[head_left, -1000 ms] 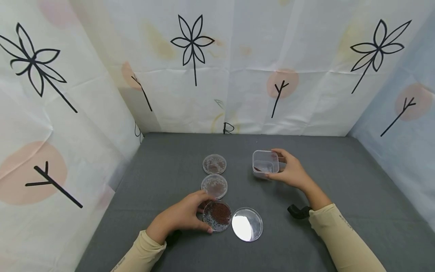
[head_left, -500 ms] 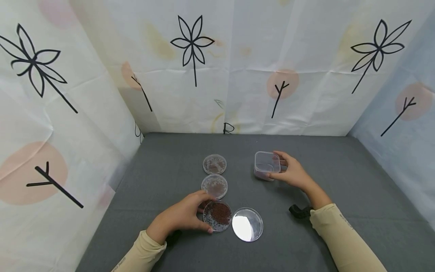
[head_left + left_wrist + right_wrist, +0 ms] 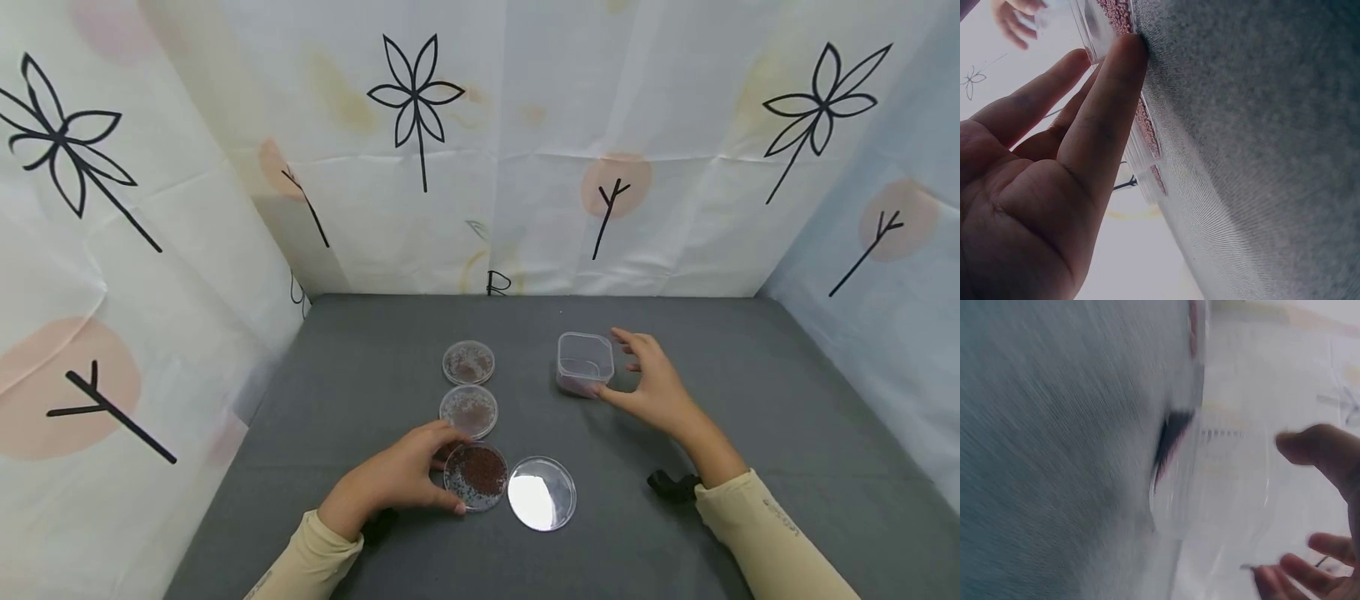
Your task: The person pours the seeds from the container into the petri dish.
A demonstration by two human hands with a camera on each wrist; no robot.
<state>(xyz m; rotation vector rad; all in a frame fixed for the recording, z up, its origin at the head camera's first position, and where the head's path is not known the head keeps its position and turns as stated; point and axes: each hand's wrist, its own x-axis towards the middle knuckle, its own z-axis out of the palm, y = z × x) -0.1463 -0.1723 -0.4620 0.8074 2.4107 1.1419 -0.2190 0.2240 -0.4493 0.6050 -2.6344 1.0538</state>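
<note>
My left hand (image 3: 401, 475) holds an uncovered petri dish (image 3: 480, 479) by its sides, thumb at the near rim and fingers at the far one. Dark reddish-brown granules (image 3: 1116, 14) lie in it. Just right of that dish, a clear round lid (image 3: 542, 493) lies flat. My right hand (image 3: 660, 387) is beside a clear square plastic container (image 3: 585, 360) standing on the table, thumb and fingers spread apart. In the right wrist view the thumb (image 3: 1310, 447) is clear of the container's wall (image 3: 1235, 469). A little reddish-brown material shows low inside it.
Two more petri dishes (image 3: 468, 410) (image 3: 468, 363) with brownish contents stand in a line behind the held one. Grey cloth (image 3: 360, 358) covers the table. Patterned white fabric (image 3: 525, 167) hangs at the back and both sides.
My right hand has let go of the square container, which now stands on the table with its granules mostly gone from sight. The left hand stays at its petri dish.
</note>
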